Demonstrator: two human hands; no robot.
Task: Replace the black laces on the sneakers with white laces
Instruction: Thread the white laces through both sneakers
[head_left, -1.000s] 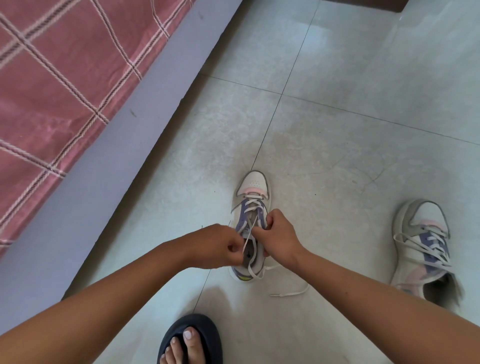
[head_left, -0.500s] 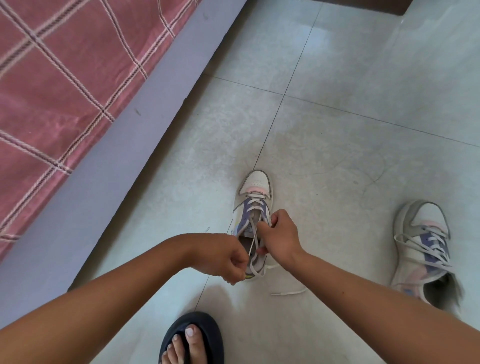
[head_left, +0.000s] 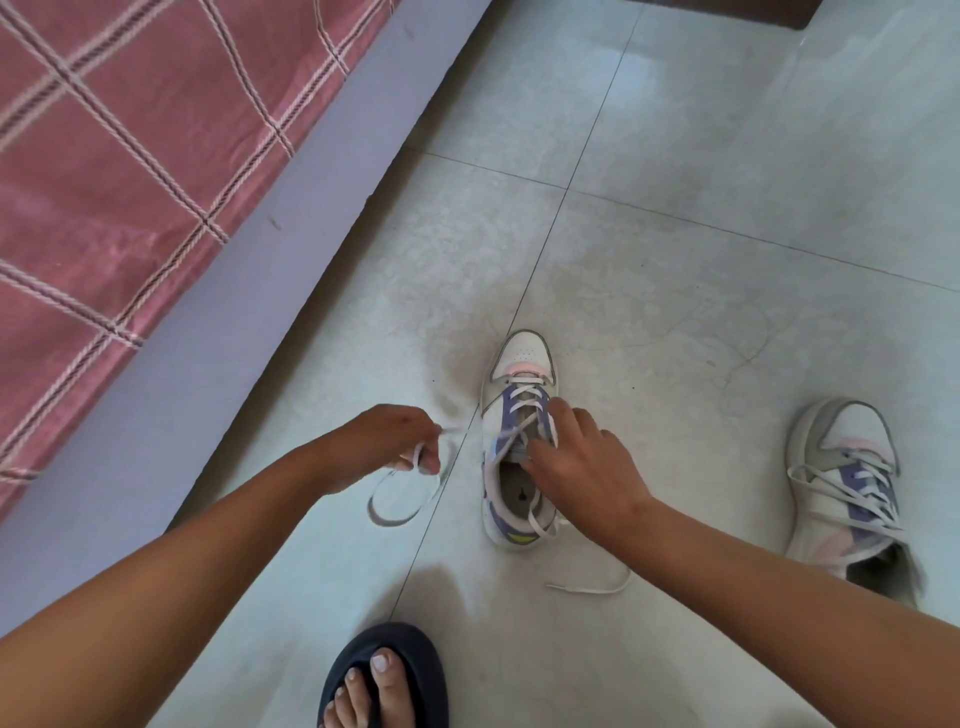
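Nearest, the left hand (head_left: 387, 441) pinches a looping white lace (head_left: 402, 499) beside the middle sneaker (head_left: 519, 441) on the floor (head_left: 675, 249); the right hand (head_left: 582, 467), fingers loosely spread, touches its crossings. Seemingly that sneaker is partly laced; the right-side sneaker (head_left: 841, 483) looks laced in white but untied.

Left hand (head_left: 387, 449) now pulled out to the left of the near sneaker (head_left: 519, 447), away from the eyelets where it pinched before, drawing a loop of white lace (head_left: 402, 499) clear of that sneaker. Right hand (head_left: 582, 467) no longer pinching the lace at the tongue, now spread over the sneaker's laced throat, fingers loosely bent on it.
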